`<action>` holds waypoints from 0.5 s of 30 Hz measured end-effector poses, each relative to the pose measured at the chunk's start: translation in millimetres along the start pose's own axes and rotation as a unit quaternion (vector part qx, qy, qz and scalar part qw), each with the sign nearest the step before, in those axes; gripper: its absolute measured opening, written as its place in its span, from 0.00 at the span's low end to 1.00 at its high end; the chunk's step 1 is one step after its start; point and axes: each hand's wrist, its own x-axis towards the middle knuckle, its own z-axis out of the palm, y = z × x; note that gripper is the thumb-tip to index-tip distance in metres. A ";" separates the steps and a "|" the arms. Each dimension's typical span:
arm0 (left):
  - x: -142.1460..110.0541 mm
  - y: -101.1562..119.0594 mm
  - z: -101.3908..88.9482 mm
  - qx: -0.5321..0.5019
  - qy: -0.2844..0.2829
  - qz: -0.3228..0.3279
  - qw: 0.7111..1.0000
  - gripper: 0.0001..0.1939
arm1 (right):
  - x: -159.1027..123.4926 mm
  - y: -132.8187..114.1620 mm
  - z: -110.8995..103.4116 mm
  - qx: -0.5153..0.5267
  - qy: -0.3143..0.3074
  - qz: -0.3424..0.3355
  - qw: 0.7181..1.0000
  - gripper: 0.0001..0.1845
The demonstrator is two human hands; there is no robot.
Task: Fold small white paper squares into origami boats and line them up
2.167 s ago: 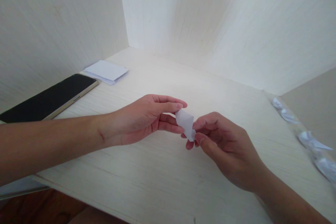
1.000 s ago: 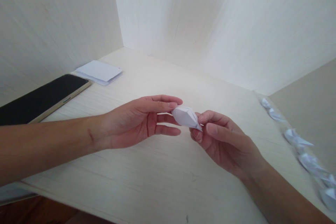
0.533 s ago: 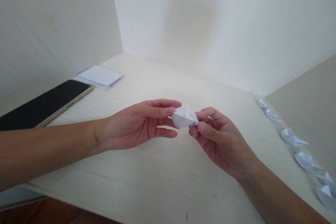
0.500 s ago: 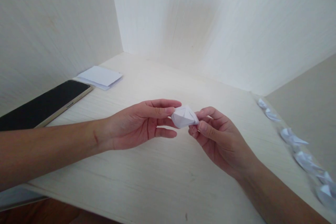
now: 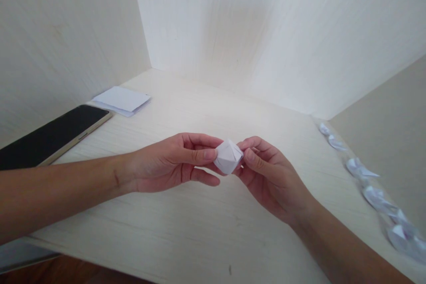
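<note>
One small white faceted paper form [image 5: 228,157] sits between the two hands, apparently lifted just clear of the pale desk [image 5: 186,230], near the middle of the view. It should be very light, firm along its creases but springy across its flat faces, and easily crushed; being dry paper, it probably slips little. The safest hold looks to be a gentle one at the layered corners and folded edges (a hard squeeze on a face would likely dent it). The left hand [image 5: 176,162] is partly curled, its thumb pressed against the left side of the form and fingers behind it, while one lower finger extends loosely below, apart from the paper. The right hand [image 5: 271,173] is drawn into a close pinch, thumb and forefinger at the right corner, the other fingers bent beneath; how firmly either presses cannot be told. A smartphone [image 5: 56,135] and a stack of paper [image 5: 123,99] lie to the left, and a row of folded paper pieces [image 5: 374,195], somewhat blurred, lines the right side.
</note>
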 end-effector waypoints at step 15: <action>-3.0 -6.4 1.4 0.057 -0.005 0.001 0.998 0.05 | -0.1 3.5 2.1 0.041 -0.042 0.091 0.994 0.11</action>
